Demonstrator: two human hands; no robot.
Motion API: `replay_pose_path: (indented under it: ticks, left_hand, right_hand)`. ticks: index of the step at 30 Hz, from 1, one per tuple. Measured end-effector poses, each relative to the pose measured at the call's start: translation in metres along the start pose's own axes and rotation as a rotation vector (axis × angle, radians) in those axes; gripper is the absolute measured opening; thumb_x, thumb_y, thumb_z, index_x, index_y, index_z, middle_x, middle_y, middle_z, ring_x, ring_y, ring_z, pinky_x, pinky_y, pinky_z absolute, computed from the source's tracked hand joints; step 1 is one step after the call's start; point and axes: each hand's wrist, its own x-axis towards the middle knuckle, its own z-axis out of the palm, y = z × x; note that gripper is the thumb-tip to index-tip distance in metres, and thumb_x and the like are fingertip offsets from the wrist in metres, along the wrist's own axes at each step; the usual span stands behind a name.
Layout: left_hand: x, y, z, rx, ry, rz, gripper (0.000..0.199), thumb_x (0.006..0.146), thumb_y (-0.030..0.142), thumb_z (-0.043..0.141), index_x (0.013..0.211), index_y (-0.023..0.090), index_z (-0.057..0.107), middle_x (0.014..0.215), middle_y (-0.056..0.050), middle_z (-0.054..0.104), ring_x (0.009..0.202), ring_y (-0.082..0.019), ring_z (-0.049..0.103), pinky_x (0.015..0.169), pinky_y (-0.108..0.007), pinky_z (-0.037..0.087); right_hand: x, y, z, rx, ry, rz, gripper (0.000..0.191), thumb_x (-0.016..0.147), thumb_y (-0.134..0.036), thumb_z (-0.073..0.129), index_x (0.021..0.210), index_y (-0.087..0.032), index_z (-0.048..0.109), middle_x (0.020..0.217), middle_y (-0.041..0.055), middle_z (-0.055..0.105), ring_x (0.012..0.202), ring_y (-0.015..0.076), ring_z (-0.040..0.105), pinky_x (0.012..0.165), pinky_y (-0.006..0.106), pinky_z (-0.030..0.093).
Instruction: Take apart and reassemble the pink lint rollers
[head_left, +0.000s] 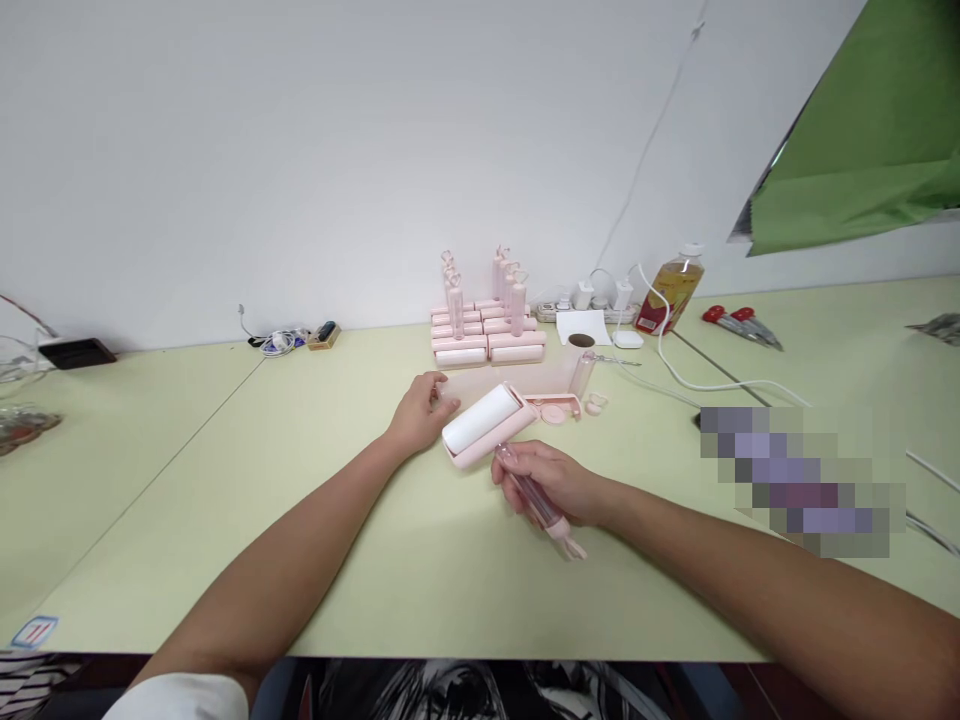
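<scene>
In my right hand (551, 480) is a pink lint roller (487, 425), gripped by its clear pink handle. Its white roll faces up and left, and the looped end of the handle points down toward me. The fingers of my left hand (421, 415) are curled at the left end of a translucent pink cover (510, 380) on the table. Just beyond the roller lie a pink roller frame (566, 403), a round pink piece (553, 414), a small pink loop cap (595, 403) and an upright clear handle tube (583, 374).
Several assembled lint rollers (487, 345) stand in rows near the wall. To their right are a power strip (555, 312), white cables, a drink bottle (671, 290) and red-capped tubes (742, 325). A blurred-out object (802, 485) lies near my right forearm.
</scene>
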Motion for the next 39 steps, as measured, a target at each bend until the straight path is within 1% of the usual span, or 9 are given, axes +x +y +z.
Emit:
replay_pose_path:
  ticks: [4,7,10,15,21,28,32,36,39]
  left_hand:
    - [-0.008,0.017,-0.002,-0.691,-0.097,-0.139,0.046,0.083,0.050,0.058,0.117,0.019,0.053,0.098,-0.004,0.060,0.080,-0.016,0.059,0.075,-0.031,0.048]
    - [-0.017,0.030,-0.005,-0.926,-0.249,-0.162,0.050,0.078,0.048,0.065,0.116,0.016,0.059,0.090,-0.004,0.061,0.075,-0.014,0.057,0.067,-0.026,0.046]
    - [-0.021,0.035,-0.008,-0.894,-0.326,-0.130,0.051,0.075,0.043,0.071,0.117,0.015,0.063,0.082,-0.003,0.060,0.070,-0.012,0.052,0.062,-0.022,0.041]
    - [-0.019,0.031,-0.011,-0.832,-0.257,-0.086,0.051,0.072,0.042,0.073,0.116,0.017,0.065,0.094,-0.005,0.063,0.078,-0.015,0.054,0.067,-0.024,0.043]
    - [-0.020,0.032,-0.012,-0.787,-0.325,-0.106,0.048,0.076,0.041,0.070,0.117,0.017,0.065,0.093,-0.005,0.066,0.075,-0.014,0.055,0.068,-0.025,0.044]
    - [-0.018,0.029,-0.015,-0.739,-0.239,-0.018,0.051,0.071,0.038,0.075,0.116,0.016,0.066,0.113,-0.010,0.067,0.095,-0.022,0.060,0.079,-0.031,0.047]
    - [-0.021,0.036,-0.016,-0.690,-0.293,-0.035,0.050,0.071,0.041,0.074,0.112,0.014,0.067,0.109,-0.010,0.068,0.092,-0.022,0.061,0.078,-0.032,0.049]
    - [-0.024,0.038,-0.015,-0.728,-0.453,-0.081,0.052,0.066,0.039,0.079,0.110,0.014,0.067,0.102,-0.010,0.069,0.085,-0.021,0.063,0.072,-0.031,0.050]
    - [-0.025,0.039,-0.016,-0.644,-0.542,-0.070,0.051,0.070,0.041,0.076,0.111,0.014,0.065,0.102,-0.011,0.067,0.085,-0.022,0.063,0.073,-0.032,0.050]
  right_hand:
    - [0.002,0.003,-0.004,0.014,-0.012,-0.012,0.032,0.085,-0.049,0.054,0.079,-0.017,0.056,0.051,-0.0015,0.062,0.034,0.0088,0.046,0.034,0.019,0.033]
    - [0.004,0.008,-0.006,0.033,0.000,-0.036,0.032,0.083,-0.049,0.055,0.080,-0.018,0.055,0.053,-0.0015,0.062,0.034,0.0098,0.047,0.033,0.020,0.036]
    - [0.004,0.012,-0.006,0.029,0.017,-0.052,0.032,0.081,-0.050,0.056,0.080,-0.018,0.055,0.053,-0.0020,0.061,0.035,0.0113,0.050,0.034,0.022,0.040]
    - [0.004,0.010,-0.002,0.071,0.076,-0.068,0.032,0.081,-0.051,0.056,0.079,-0.019,0.053,0.050,-0.0046,0.056,0.034,0.0107,0.048,0.034,0.023,0.043]
    - [0.004,0.008,0.001,0.055,0.066,-0.065,0.032,0.080,-0.050,0.057,0.076,-0.019,0.053,0.050,-0.0047,0.056,0.035,0.0107,0.049,0.035,0.023,0.045]
    - [0.004,0.007,0.002,0.040,0.100,-0.063,0.032,0.082,-0.050,0.055,0.076,-0.019,0.052,0.050,-0.0054,0.054,0.033,0.0100,0.046,0.034,0.024,0.044]
    - [0.004,0.007,0.002,0.012,0.129,-0.054,0.032,0.081,-0.051,0.055,0.076,-0.020,0.051,0.049,-0.0060,0.054,0.032,0.0094,0.046,0.034,0.023,0.043]
    - [0.003,0.009,0.001,0.013,0.127,-0.058,0.033,0.082,-0.052,0.055,0.075,-0.019,0.051,0.049,-0.0049,0.056,0.032,0.0107,0.048,0.033,0.022,0.041]
    - [0.003,0.010,0.001,0.042,0.130,-0.044,0.035,0.084,-0.053,0.054,0.075,-0.019,0.051,0.049,-0.0046,0.056,0.032,0.0109,0.048,0.032,0.022,0.041]
